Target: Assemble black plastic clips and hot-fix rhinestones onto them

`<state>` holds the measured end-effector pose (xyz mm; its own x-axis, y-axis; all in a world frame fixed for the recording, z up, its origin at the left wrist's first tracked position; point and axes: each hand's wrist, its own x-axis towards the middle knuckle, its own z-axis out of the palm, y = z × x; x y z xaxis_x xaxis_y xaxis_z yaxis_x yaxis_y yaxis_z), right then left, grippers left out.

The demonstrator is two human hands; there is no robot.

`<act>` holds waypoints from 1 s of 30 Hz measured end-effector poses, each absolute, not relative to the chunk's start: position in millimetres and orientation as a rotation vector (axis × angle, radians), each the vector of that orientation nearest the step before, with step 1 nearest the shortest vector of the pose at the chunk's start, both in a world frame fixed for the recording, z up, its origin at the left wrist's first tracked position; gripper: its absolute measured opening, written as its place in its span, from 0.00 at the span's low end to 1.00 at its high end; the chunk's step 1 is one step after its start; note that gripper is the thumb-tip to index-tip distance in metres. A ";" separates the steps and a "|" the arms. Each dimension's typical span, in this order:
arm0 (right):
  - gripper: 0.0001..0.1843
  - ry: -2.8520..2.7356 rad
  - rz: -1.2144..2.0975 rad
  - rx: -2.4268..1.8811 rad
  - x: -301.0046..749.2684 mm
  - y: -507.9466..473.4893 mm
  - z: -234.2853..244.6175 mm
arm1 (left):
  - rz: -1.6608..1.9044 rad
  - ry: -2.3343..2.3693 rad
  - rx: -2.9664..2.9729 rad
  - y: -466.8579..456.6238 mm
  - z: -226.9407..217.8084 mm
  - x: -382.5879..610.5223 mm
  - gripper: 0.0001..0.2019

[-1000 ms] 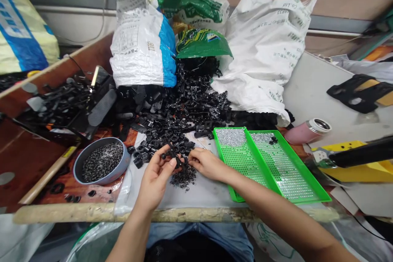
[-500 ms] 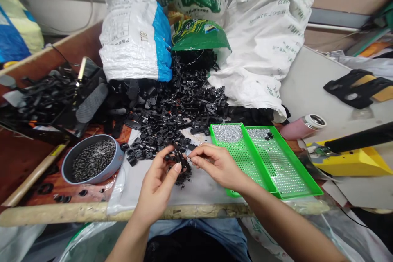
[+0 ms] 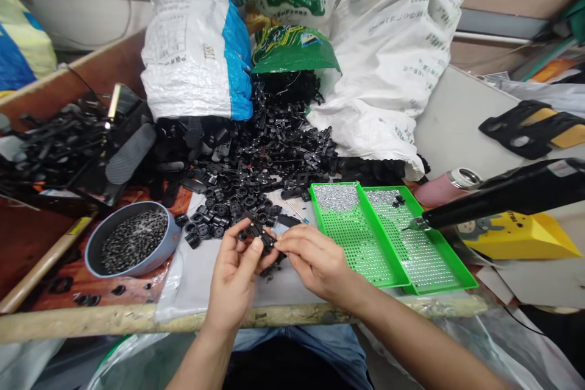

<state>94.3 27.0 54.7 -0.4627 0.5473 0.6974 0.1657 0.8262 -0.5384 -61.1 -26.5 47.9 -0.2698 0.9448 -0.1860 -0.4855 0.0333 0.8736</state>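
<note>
My left hand (image 3: 235, 274) is closed around a small black plastic part (image 3: 259, 233) with shiny metal dots along it, the thumb lying over its front. My right hand (image 3: 315, 259) is pinched at the right end of that part; whatever its fingertips hold is hidden or too small to name. Beneath both hands, tiny black pieces (image 3: 270, 273) lie on a white sheet (image 3: 196, 280). Just beyond them is a heap of round black plastic pieces (image 3: 219, 213). A thin rod with a blue end (image 3: 299, 213) lies nearby.
To the right are two green perforated trays (image 3: 359, 244) (image 3: 457, 274) with small silvery screws (image 3: 336, 196). An electric screwdriver (image 3: 493, 192) hangs over the right tray. Further right are a pink flask (image 3: 445, 187) and a yellow scoop (image 3: 525, 234). A blue bowl (image 3: 94, 250) stands left; sacks (image 3: 196, 55) stand behind.
The black part has turned to lie more flatly in my left hand, and my right hand has closed in on its end. The electric screwdriver has swung left over the right tray.
</note>
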 end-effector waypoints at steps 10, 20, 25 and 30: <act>0.10 -2.146 0.731 -0.883 109.5 51.8 42.5 | 1.499 1.125 0.626 -21.3 46.5 -82.7 0.24; 0.09 -2.643 0.484 -1.156 98.8 65.0 9.3 | 1.446 1.148 0.722 -24.5 42.9 -83.0 0.24; 0.06 -2.618 0.496 -1.176 102.9 65.7 4.7 | 1.405 1.140 0.739 -23.1 42.6 -79.4 0.25; 0.08 -2.439 0.666 -1.151 103.2 70.2 18.4 | 1.347 1.163 0.797 -24.3 42.9 -78.8 0.26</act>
